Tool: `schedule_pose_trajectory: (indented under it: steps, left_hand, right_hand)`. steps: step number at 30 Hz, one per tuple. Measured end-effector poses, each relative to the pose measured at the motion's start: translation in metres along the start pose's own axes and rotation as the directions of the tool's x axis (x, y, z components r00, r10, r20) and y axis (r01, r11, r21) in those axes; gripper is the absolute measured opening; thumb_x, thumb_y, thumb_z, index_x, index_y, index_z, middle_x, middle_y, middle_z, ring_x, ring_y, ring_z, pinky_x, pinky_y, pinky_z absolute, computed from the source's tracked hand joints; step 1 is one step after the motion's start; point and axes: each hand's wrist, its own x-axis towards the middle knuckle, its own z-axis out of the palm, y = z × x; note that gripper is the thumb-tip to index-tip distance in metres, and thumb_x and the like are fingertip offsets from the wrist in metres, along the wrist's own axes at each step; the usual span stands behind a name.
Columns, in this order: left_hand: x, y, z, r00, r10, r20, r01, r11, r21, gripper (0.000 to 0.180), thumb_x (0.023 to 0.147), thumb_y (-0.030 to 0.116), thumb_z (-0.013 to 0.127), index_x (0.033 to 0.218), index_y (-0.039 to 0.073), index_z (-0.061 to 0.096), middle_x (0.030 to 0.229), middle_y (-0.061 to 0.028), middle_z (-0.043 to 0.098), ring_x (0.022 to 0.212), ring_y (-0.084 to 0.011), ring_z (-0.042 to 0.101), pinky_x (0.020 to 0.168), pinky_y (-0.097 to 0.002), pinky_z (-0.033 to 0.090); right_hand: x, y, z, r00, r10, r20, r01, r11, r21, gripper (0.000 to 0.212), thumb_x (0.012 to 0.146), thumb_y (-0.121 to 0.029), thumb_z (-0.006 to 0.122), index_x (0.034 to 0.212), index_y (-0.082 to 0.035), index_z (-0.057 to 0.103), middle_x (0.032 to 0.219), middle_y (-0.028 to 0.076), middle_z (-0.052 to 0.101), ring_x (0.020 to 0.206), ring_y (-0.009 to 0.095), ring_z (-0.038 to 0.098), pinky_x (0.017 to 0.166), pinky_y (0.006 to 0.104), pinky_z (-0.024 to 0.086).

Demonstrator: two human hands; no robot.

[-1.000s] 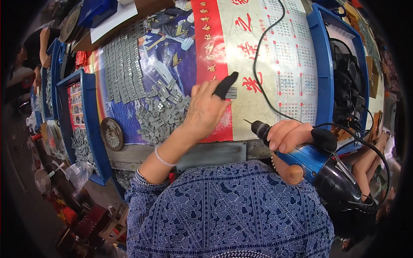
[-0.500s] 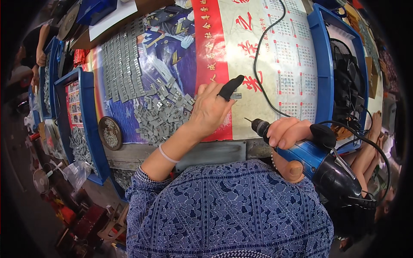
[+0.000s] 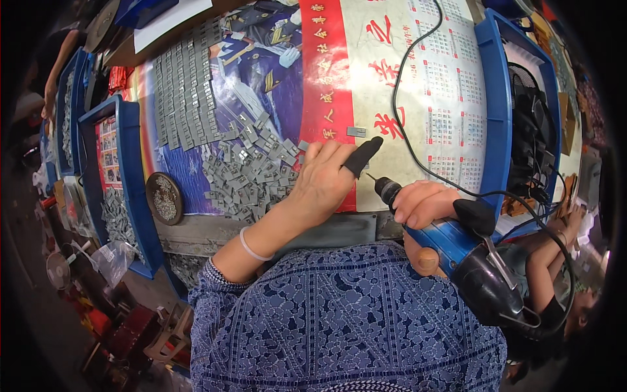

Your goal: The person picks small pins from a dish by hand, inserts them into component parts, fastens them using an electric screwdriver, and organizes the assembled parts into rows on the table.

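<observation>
My left hand (image 3: 321,183), with a black finger cover on one finger, is closed low over the red and cream sheet. A sliver of something pale shows beneath the covered finger; what it is cannot be made out. Just beyond the fingers, a small grey metal plate (image 3: 356,132) lies by itself. My right hand (image 3: 428,204) grips a blue and black electric screwdriver (image 3: 450,243). Its thin bit points at the left fingertips, almost touching them. Left of my left hand spreads a loose heap of similar grey plates (image 3: 245,173).
Neat rows of grey plates (image 3: 186,91) lie at the far left. A round dish (image 3: 164,198) holds tiny metal parts. Blue bins stand left (image 3: 134,150) and right (image 3: 494,111). A black cable (image 3: 396,98) crosses the sheet. Another person's arm (image 3: 545,258) shows at right.
The single grey plate has left my left fingertips and lies on the sheet. My left hand has drawn nearer to me, and the screwdriver has shifted left, its bit now by those fingers.
</observation>
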Motion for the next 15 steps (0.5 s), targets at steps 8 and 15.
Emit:
schedule_pose_trajectory:
  steps: [8, 15]
  left_hand:
    - [0.001, -0.006, 0.002, 0.998, -0.043, 0.035, 0.046, 0.995, -0.085, 0.056, 0.073, 0.005, 0.066, 0.127, 0.006, 0.05, 0.086, -0.0053, 0.055, 0.08, -0.0226, 0.049, 0.074, -0.0345, 0.035]
    - [0.004, -0.006, -0.001, 0.996, -0.05, 0.071, 0.058, 0.993, -0.107, 0.053, 0.074, 0.007, 0.054, 0.127, 0.003, 0.049, 0.085, -0.005, 0.053, 0.084, -0.0206, 0.049, 0.078, -0.0331, 0.036]
  right_hand:
    - [0.013, -0.001, -0.005, 0.987, 0.102, 0.123, -0.081, 0.983, -0.167, 0.041, 0.061, -0.027, 0.083, 0.083, -0.001, 0.059, 0.075, 0.012, 0.061, 0.071, 0.026, 0.061, 0.067, 0.0357, 0.05]
    - [0.01, 0.008, -0.003, 0.996, 0.066, 0.067, -0.055, 0.987, -0.153, 0.044, 0.063, -0.025, 0.082, 0.09, 0.0, 0.058, 0.072, 0.011, 0.06, 0.069, 0.027, 0.062, 0.065, 0.038, 0.051]
